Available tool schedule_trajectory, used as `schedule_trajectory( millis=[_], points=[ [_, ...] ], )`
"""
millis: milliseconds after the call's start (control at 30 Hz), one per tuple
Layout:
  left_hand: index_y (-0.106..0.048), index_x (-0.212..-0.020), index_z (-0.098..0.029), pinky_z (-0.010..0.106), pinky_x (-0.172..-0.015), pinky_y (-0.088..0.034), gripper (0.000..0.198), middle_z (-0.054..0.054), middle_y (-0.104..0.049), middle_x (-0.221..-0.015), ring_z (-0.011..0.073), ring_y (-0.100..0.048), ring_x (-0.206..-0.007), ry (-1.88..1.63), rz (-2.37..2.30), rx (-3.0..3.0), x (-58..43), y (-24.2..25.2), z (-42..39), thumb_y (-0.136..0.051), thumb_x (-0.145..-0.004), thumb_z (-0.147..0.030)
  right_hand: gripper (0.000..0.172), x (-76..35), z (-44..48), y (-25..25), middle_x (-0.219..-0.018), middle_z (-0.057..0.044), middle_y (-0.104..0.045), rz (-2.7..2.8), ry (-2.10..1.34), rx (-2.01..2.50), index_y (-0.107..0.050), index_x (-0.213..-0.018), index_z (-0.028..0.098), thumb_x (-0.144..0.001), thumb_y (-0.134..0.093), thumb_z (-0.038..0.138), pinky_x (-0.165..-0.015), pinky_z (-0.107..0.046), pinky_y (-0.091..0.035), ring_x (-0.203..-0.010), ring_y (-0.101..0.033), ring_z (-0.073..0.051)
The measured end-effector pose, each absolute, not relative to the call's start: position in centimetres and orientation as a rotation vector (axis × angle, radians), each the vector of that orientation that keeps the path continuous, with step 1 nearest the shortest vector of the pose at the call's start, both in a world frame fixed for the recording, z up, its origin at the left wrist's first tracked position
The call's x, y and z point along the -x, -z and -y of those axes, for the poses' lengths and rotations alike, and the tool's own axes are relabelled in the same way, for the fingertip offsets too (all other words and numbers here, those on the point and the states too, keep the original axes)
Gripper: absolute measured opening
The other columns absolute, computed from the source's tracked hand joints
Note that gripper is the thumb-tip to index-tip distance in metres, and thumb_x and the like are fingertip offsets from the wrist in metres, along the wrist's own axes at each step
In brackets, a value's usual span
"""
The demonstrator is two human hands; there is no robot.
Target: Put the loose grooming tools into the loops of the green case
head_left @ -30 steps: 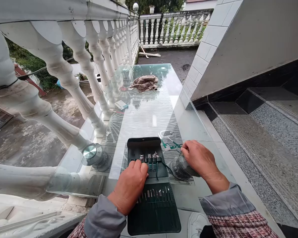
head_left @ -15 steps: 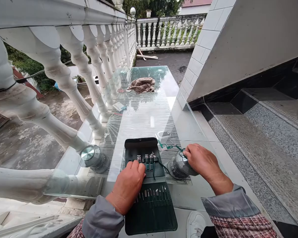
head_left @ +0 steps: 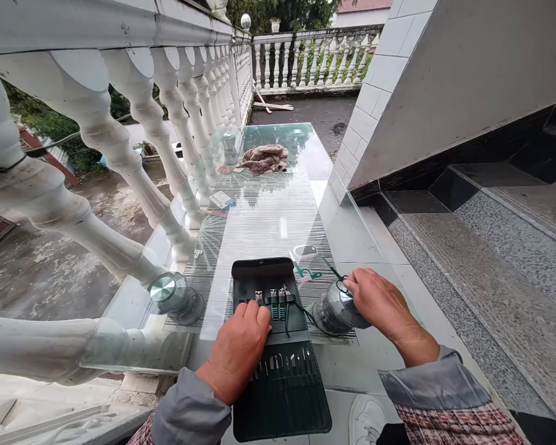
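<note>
A dark green manicure case (head_left: 282, 405) lies unfolded on the glass table, its flaps above and below. Nail clippers (head_left: 278, 304) sit under loops in its upper half, and several slim metal tools (head_left: 290, 363) fill the slots lower down. My left hand (head_left: 241, 343) is closed over the case's left side near the fold; its fingertips are partly hidden. Over the right metal table support, my right hand (head_left: 377, 303) pinches small green-handled scissors (head_left: 341, 283) by a handle loop, blades pointing up and left. Another green-handled tool (head_left: 309, 273) rests on the glass to the case's right.
Around the case stretches the glass table (head_left: 259, 222), with a white oval item (head_left: 304, 251), a small card (head_left: 221, 199) and a crumpled brown cloth (head_left: 263, 159) farther off. White balusters (head_left: 139, 117) line the left; stone steps (head_left: 486, 247) rise at the right.
The scissors in my right hand have turned slightly, and their blades show more clearly. My right hand has shifted slightly to the right. My left hand stays at the case.
</note>
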State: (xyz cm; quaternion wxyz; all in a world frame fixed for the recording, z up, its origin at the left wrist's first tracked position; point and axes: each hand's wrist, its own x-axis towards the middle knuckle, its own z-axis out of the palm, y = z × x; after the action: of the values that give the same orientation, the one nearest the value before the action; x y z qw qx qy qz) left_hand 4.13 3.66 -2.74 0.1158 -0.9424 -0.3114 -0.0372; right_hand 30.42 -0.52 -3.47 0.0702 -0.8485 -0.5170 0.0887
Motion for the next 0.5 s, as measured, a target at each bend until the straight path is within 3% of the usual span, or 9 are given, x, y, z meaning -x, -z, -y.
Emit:
schedule_trajectory(
  millis=[300,500],
  points=[
    [-0.045,-0.081,-0.017,0.031,-0.061,-0.049,0.009,0.004,-0.054,-0.08,0.02,-0.052,-0.071,0.12,0.971,2.795,-4.3,2.6,-3.6,-0.054,-0.082,-0.018,0.02,-26.2,1.8,2.2,-0.073,0.001,-0.056,1.751,-0.764,1.877,-0.046,-0.069,0.021,-0.085,-0.04,0.032,-0.061,-0.025,-0.037,-0.068,-0.051,-0.013],
    [-0.046,-0.082,-0.018,0.027,-0.061,-0.049,0.01,0.005,-0.053,-0.086,0.0181,-0.052,-0.075,0.183,0.985,2.792,-4.0,2.4,-3.7,-0.046,-0.082,-0.007,0.015,-23.9,1.9,2.8,-0.073,-0.001,-0.055,1.918,-0.64,1.928,-0.047,-0.071,0.02,-0.085,-0.043,0.023,-0.06,-0.027,-0.034,-0.067,-0.049,-0.014]
  ],
)
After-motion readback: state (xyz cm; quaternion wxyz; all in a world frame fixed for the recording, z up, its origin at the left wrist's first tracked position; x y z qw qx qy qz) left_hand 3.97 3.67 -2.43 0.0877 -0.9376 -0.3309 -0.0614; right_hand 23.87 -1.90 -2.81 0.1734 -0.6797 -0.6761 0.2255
